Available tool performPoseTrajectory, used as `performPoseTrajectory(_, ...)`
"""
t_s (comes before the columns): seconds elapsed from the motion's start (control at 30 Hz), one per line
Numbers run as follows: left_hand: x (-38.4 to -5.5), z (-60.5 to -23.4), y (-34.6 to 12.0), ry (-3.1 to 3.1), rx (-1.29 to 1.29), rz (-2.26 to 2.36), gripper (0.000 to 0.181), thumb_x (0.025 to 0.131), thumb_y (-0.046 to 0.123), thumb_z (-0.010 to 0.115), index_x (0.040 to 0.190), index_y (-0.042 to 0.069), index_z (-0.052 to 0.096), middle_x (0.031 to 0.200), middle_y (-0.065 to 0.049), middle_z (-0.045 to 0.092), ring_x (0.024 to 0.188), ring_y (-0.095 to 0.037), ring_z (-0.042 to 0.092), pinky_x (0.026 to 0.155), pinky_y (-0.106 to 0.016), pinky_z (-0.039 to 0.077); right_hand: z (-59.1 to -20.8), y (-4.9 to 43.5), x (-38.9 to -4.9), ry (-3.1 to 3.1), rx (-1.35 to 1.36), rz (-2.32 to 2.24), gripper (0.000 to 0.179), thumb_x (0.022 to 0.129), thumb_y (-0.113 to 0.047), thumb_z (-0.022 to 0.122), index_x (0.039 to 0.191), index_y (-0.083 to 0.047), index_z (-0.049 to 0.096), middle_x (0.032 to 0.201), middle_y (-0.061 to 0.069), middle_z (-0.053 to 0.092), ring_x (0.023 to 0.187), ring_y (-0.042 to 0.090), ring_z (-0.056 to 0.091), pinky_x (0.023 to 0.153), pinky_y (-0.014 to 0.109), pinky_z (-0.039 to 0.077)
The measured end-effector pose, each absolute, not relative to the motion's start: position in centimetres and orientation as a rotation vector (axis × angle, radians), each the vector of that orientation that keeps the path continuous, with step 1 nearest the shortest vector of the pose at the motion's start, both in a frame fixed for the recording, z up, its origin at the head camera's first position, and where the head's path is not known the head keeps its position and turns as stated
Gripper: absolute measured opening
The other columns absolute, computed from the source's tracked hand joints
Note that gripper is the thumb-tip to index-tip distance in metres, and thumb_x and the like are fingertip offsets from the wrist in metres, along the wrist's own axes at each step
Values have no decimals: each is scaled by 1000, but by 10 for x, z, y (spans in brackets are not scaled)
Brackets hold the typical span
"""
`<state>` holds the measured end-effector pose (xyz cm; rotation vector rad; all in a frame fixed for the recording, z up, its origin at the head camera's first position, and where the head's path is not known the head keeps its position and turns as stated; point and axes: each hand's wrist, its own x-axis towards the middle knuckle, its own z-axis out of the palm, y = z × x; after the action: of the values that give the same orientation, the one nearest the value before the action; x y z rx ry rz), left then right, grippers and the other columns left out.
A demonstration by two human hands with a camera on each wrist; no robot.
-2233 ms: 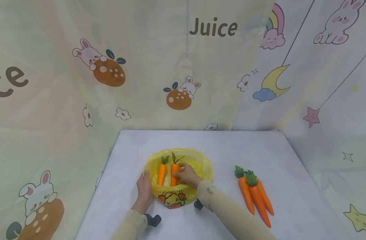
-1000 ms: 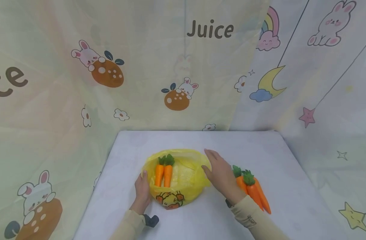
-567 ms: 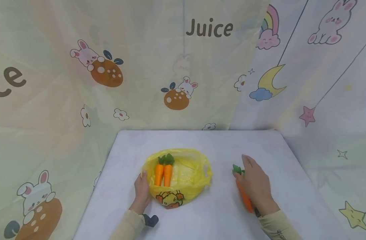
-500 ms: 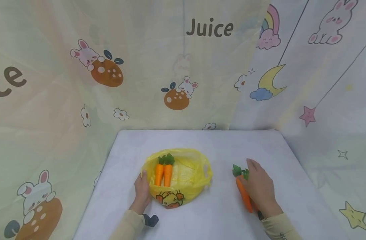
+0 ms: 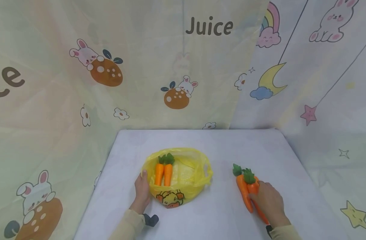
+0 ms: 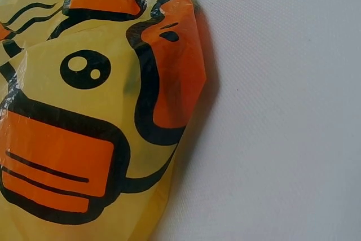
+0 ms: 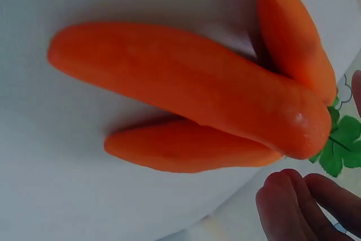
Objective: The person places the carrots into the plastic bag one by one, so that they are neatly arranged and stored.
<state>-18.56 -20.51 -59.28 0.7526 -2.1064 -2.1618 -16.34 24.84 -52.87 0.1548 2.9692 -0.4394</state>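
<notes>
My left hand (image 5: 141,190) grips the left rim of a yellow plastic bag (image 5: 183,171), thumb at the edge and the other fingers hidden behind it. Inside the open bag, two orange carrots (image 5: 168,175) with green tops lie side by side. The left wrist view shows the bag's printed duck face (image 6: 84,91). On the right, my right hand (image 5: 270,199) reaches over three more carrots. Its fingers (image 7: 282,207) are spread from the thumb around the uppermost carrot (image 7: 192,83), with a gap between. One carrot (image 5: 244,192) lies left of the hand; another is mostly hidden under it.
Both the bag and the loose carrots lie on a white-covered table (image 5: 213,146). Behind and beside it hangs a curtain (image 5: 140,66) printed with rabbits, flowers and stars. A bag handle loop (image 5: 207,171) sticks up on the right rim.
My right hand has let go of a carrot in the bag, left the bag and moved right over the loose carrots, lately drawing nearer to me. My left hand stays on the bag.
</notes>
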Motion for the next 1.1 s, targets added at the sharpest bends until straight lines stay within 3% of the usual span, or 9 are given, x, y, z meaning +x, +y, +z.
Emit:
performPoseTrajectory(0.17,-186,-593,-205,-2127,752,-2153,72,107,54,31,158,4,28,157,-20,36,141,-38,38,117,-54,31,-537,249,-163,2908,183,-429,63,78,-35,84,106,15,59,79,12,60,69,25,55,62,45,54)
performPoseTrajectory(0.33,-185,-593,-205,-2135,757,-2145,72,106,55,32,159,5,29,157,-20,37,141,-38,38,117,-54,32,-545,250,-163,2915,185,-396,67,77,-33,86,112,17,58,83,14,59,71,26,57,63,46,55)
performPoseTrajectory(0.47,-185,-594,-205,-2138,764,-2141,73,106,55,32,158,5,29,157,-19,38,141,-37,39,116,-54,33,-552,250,-164,2926,194,-401,60,77,-25,82,113,17,58,84,16,57,69,26,56,60,44,54)
performPoseTrajectory(0.63,-186,-595,-205,-2127,768,-2145,73,106,56,32,158,5,29,157,-19,37,141,-38,38,117,-54,32,-564,247,-165,2902,202,-408,46,85,-17,74,114,15,59,85,18,57,66,26,55,58,45,55)
performPoseTrajectory(0.9,-186,-595,-205,-2119,762,-2160,73,106,55,33,159,4,28,158,-20,36,141,-38,38,116,-55,32,-564,243,-165,2859,218,-366,49,90,-14,70,126,15,55,87,17,60,72,28,59,63,49,56)
performPoseTrajectory(1.1,-185,-594,-206,-2110,762,-2171,74,106,55,33,159,5,28,158,-19,35,141,-38,38,116,-55,32,-544,243,-166,2866,186,-469,51,92,-14,68,130,16,52,96,23,63,82,32,61,74,53,55)
